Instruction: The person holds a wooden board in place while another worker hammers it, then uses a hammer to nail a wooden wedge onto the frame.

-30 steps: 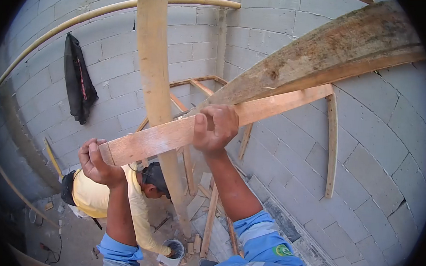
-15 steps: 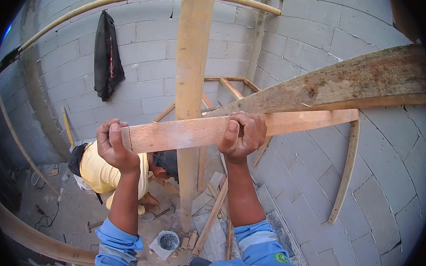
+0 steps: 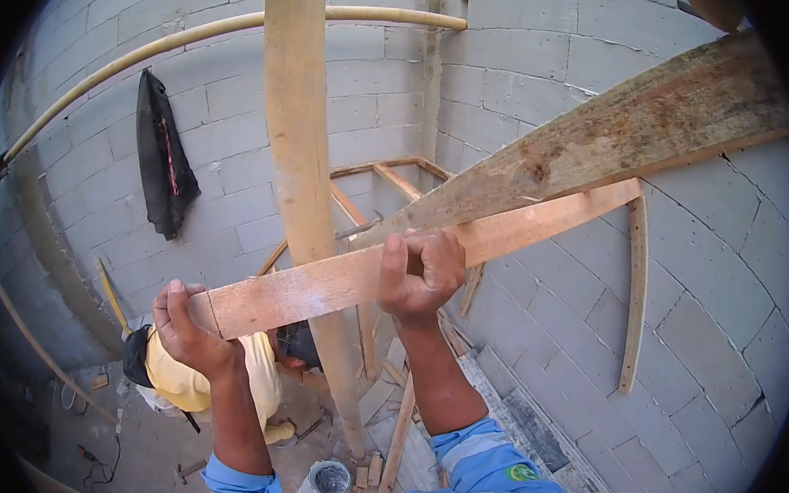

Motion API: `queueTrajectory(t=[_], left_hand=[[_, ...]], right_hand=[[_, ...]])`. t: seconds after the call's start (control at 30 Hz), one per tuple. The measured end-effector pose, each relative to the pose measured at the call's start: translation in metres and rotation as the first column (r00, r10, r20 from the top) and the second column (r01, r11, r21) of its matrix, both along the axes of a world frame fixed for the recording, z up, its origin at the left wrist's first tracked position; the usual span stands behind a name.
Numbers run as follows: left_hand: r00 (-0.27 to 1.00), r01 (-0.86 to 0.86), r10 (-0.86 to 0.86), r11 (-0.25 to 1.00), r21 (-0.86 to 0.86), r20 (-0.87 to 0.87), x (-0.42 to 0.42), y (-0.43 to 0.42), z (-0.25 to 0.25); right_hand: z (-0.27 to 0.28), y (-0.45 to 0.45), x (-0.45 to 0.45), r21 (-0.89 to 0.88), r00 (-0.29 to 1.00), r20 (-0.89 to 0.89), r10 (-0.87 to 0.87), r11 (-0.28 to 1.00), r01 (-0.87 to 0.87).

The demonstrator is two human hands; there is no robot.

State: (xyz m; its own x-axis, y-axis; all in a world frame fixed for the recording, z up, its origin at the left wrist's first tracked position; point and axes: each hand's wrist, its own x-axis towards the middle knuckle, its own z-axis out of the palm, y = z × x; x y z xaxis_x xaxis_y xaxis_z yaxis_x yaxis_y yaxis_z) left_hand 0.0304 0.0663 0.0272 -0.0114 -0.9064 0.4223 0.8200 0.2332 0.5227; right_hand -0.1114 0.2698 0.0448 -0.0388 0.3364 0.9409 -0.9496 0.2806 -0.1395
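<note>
A long, flat, light-reddish wooden board [image 3: 292, 290] runs from lower left to upper right in front of me, with a dark line across it near its left end. My left hand [image 3: 192, 329] is closed round that left end. Farther along, my right hand [image 3: 422, 271] grips the board with its fingers curled and thumb up. A weathered, stained plank [image 3: 600, 142] slants just above the board's right part. At the board's far right end, a narrow wooden strip with small holes [image 3: 634, 297] hangs down. Behind the board stands a tall wooden post [image 3: 294, 114].
Below, a person in a yellow shirt [image 3: 260, 378] bends near the floor. A white bucket with grey contents [image 3: 329, 483] stands among wood scraps. Grey block walls [image 3: 515, 335] enclose the corner. A dark jacket [image 3: 161, 155] hangs at left, below a curved pole [image 3: 218, 30].
The view has shifted and tilted. The board's left end now sits lower and farther left, so the board slopes more steeply. Both hands keep their grip on it.
</note>
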Motion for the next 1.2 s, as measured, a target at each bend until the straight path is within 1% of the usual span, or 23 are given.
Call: queueTrajectory(t=[0.1, 0.2, 0.3, 0.4, 0.43, 0.47, 0.5, 0.57, 0.6, 0.7, 0.73, 0.83, 0.87, 0.9, 0.97, 1.0, 1.07, 1.1, 1.13, 1.17, 1.2], left_hand=[[1.0, -0.017, 0.017, 1.0, 0.003, 0.0, -0.001, 0.001, 0.0], [0.999, -0.045, 0.045, 0.998, -0.033, -0.003, -0.002, 0.001, -0.001], [0.997, -0.072, 0.072, 0.995, -0.067, -0.009, -0.002, 0.005, 0.002], [0.995, -0.099, 0.101, 0.993, -0.071, 0.022, -0.001, 0.006, 0.003], [0.993, -0.111, 0.113, 0.991, -0.07, 0.025, -0.002, 0.007, 0.004], [0.997, -0.079, 0.079, 0.995, -0.067, 0.007, -0.002, 0.005, 0.003], [0.996, -0.081, 0.083, 0.994, -0.076, 0.029, -0.001, 0.006, 0.002], [0.993, -0.092, 0.099, 0.991, -0.094, 0.072, 0.0, 0.005, 0.002], [0.993, -0.099, 0.106, 0.989, -0.112, 0.06, 0.0, 0.006, 0.002], [0.992, -0.101, 0.112, 0.981, -0.165, 0.055, 0.0, 0.005, 0.001], [0.995, -0.078, 0.087, 0.984, -0.16, 0.045, 0.001, 0.006, 0.001], [0.995, -0.065, 0.078, 0.983, -0.171, 0.068, 0.003, 0.007, 0.003], [0.997, -0.048, 0.058, 0.986, -0.158, 0.058, 0.003, 0.009, 0.004], [0.995, -0.056, 0.069, 0.984, -0.172, 0.069, 0.003, 0.009, 0.004], [0.991, -0.088, 0.105, 0.975, -0.204, 0.078, 0.001, 0.005, 0.002], [0.986, -0.092, 0.122, 0.967, -0.239, 0.116, 0.002, 0.001, -0.001], [0.96, -0.16, 0.229, 0.92, -0.357, 0.161, 0.005, 0.003, 0.0], [0.938, -0.198, 0.291, 0.894, -0.403, 0.185, 0.007, 0.003, 0.0], [0.904, -0.288, 0.399, 0.836, -0.467, 0.157, 0.005, -0.003, -0.002], [0.892, -0.328, 0.435, 0.808, -0.49, 0.12, 0.006, -0.005, 0.0], [0.88, -0.362, 0.467, 0.778, -0.513, 0.088, 0.008, -0.004, 0.002]], right_hand=[[-0.001, 0.0, 0.0, 0.021, 1.0, 0.011, -0.01, 1.0, 0.01], [-0.001, -0.003, -0.006, -0.022, 0.999, -0.03, -0.025, 0.999, 0.024], [0.001, -0.003, -0.004, -0.01, 0.999, -0.022, -0.049, 0.999, 0.048], [-0.004, -0.003, -0.004, 0.01, 0.998, 0.033, -0.052, 0.999, 0.052], [-0.006, -0.006, -0.003, -0.005, 0.997, 0.036, -0.065, 0.998, 0.065], [-0.006, -0.007, -0.002, -0.024, 0.996, 0.039, -0.082, 0.996, 0.083], [-0.006, -0.009, -0.001, -0.04, 0.994, 0.045, -0.1, 0.994, 0.102], [-0.007, -0.023, 0.026, -0.117, 1.0, 0.004, 0.027, 0.993, -0.026], [-0.007, -0.033, 0.035, -0.154, 0.995, -0.025, 0.099, 0.983, -0.102], [-0.014, -0.046, 0.024, -0.172, 0.999, 0.03, 0.039, 0.985, -0.033], [-0.014, -0.047, 0.028, -0.156, 0.992, 0.063, 0.105, 0.983, -0.094], [-0.011, -0.048, 0.029, -0.175, 0.996, 0.085, -0.013, 0.984, 0.028], [-0.011, -0.047, 0.03, -0.17, 0.995, 0.099, 0.019, 0.985, -0.002], [-0.012, -0.047, 0.033, -0.171, 0.995, 0.101, -0.002, 0.985, 0.02], [-0.011, -0.049, 0.032, -0.18, 0.995, 0.092, -0.032, 0.982, 0.048], [-0.011, -0.05, 0.032, -0.203, 0.997, 0.07, -0.01, 0.979, 0.024], [-0.01, -0.051, 0.029, -0.226, 0.999, 0.016, 0.044, 0.973, -0.039], [-0.011, -0.053, 0.028, -0.24, 0.999, 0.021, 0.048, 0.97, -0.042], [-0.012, -0.055, 0.026, -0.253, 0.998, 0.025, 0.057, 0.966, -0.049], [-0.012, -0.057, 0.026, -0.269, 0.997, 0.03, 0.064, 0.962, -0.054], [-0.014, -0.058, 0.027, -0.277, 0.99, 0.046, 0.131, 0.954, -0.113]])
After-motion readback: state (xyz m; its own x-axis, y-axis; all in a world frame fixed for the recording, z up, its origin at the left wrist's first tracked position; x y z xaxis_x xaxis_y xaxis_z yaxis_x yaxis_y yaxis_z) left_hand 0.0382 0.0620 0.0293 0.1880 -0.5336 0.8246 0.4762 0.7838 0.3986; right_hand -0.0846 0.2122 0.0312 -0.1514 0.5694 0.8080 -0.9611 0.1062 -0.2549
